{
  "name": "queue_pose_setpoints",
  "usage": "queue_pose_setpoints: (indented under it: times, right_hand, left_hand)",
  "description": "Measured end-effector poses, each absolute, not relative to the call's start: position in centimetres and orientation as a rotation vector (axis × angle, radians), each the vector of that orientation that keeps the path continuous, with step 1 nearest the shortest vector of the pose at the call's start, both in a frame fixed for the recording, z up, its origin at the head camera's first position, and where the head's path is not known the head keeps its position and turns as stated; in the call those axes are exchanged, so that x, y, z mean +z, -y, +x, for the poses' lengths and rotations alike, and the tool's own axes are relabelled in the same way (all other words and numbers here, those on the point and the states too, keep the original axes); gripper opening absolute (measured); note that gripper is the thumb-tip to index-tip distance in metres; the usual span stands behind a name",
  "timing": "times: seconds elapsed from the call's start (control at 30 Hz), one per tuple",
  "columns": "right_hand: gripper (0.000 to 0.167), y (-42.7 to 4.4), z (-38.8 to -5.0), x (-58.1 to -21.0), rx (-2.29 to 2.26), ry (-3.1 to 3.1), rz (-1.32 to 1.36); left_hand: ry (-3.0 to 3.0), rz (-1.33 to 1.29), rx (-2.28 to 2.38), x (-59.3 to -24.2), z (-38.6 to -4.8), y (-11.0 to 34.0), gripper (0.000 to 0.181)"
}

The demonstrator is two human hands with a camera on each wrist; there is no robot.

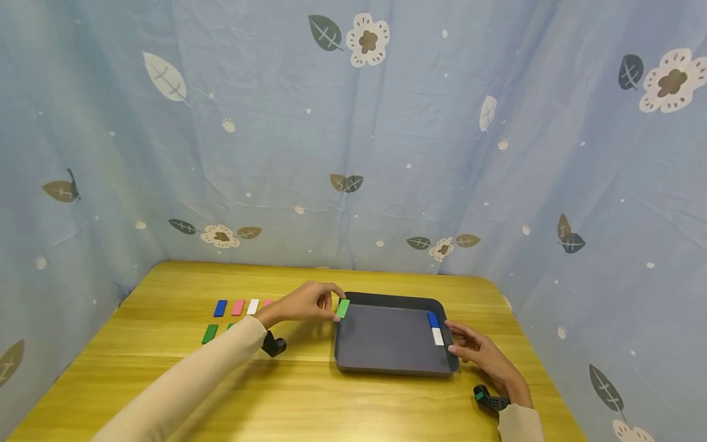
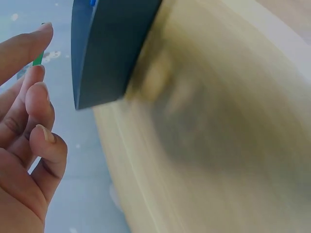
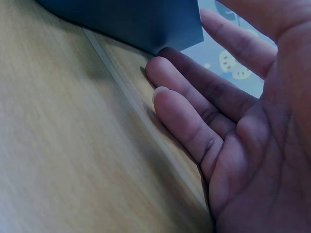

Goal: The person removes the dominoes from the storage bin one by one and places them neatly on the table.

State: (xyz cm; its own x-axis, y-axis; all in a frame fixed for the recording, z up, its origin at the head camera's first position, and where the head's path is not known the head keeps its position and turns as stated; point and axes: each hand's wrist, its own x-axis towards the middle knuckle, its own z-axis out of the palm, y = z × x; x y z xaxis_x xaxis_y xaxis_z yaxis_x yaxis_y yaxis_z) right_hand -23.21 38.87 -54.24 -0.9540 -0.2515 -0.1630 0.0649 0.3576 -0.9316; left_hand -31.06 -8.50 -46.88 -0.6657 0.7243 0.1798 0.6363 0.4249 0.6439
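My left hand (image 1: 309, 302) pinches a light green tile (image 1: 343, 309) between thumb and fingertips, held over the left rim of a dark grey tray (image 1: 386, 365). In the left wrist view only a green sliver of that tile (image 2: 38, 60) shows between the fingers, beside the tray's outer wall (image 2: 114, 53). Inside the tray, along its right side, a blue tile (image 1: 433, 320) and a white tile (image 1: 438, 336) lie end to end. My right hand (image 1: 483, 353) touches the tray's right side with loosely extended fingers (image 3: 180, 114), nothing in its palm.
Left of the tray, loose tiles lie on the wooden table (image 1: 298, 393): a blue one (image 1: 220, 308), a pink one (image 1: 238, 307), a white one (image 1: 253, 306) and a dark green one (image 1: 209, 333). My left forearm partly covers others. A patterned blue curtain (image 1: 276, 153) surrounds the table.
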Motion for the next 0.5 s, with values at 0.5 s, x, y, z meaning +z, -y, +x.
queue_pose_setpoints:
  times: [0.5]
  right_hand:
    - [0.065, -39.0, -23.4, -54.4, -1.648, -2.35, -0.158]
  left_hand:
    - [-2.646, 1.106, 1.089, -48.0, -29.6, 13.9, 0.043]
